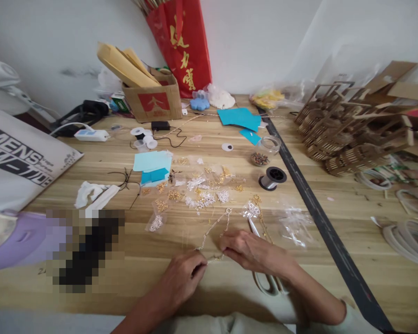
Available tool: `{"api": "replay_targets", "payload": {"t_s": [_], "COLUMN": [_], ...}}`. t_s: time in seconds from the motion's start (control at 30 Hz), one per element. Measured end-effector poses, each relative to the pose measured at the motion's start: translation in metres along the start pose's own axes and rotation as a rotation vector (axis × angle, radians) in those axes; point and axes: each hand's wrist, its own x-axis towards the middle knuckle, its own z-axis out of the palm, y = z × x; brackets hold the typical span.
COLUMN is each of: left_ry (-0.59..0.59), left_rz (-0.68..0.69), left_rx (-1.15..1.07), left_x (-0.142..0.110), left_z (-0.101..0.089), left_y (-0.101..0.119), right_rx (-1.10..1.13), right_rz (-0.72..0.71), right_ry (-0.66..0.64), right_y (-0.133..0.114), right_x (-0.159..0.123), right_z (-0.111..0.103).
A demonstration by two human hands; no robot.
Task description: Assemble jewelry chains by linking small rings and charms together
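A thin silver-coloured chain (pixel 206 235) lies in a loop on the table, with a round ring (pixel 228 211) at its far end. My left hand (pixel 181 279) is closed in a pinch on the near left part of the chain. The fingers of my right hand (pixel 243 250) pinch it on the other side, and a short length of chain spans between both hands. Fingertip details are too small to make out. Partly under my right wrist lie scissors (pixel 272 284) with pale handles. A gold-coloured chain (pixel 262 218) rests just beyond that hand.
Small bags of gold and silver jewellery findings (pixel 204 199) spread beyond my hands. A wire spool (pixel 272 178) and a jar of beads (pixel 259 158) stand to the right. Blue cards (pixel 155 175) lie left, a cardboard box (pixel 153 103) behind. Wooden baskets (pixel 351 134) crowd the right.
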Motion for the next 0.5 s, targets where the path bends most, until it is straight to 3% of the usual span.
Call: {"api": "replay_targets", "payload": {"t_s": [0.5], "left_ry": [-0.026], "left_rz": [0.112], "left_rx": [0.196], "left_x": [-0.0072], "left_z": [0.0052], "left_y": [-0.0048], "right_rx": [-0.032], "right_rz": [-0.057], "right_ry": [-0.006], "right_y": [-0.0051], "right_x": [0.0045], "right_z": [0.0038]}}
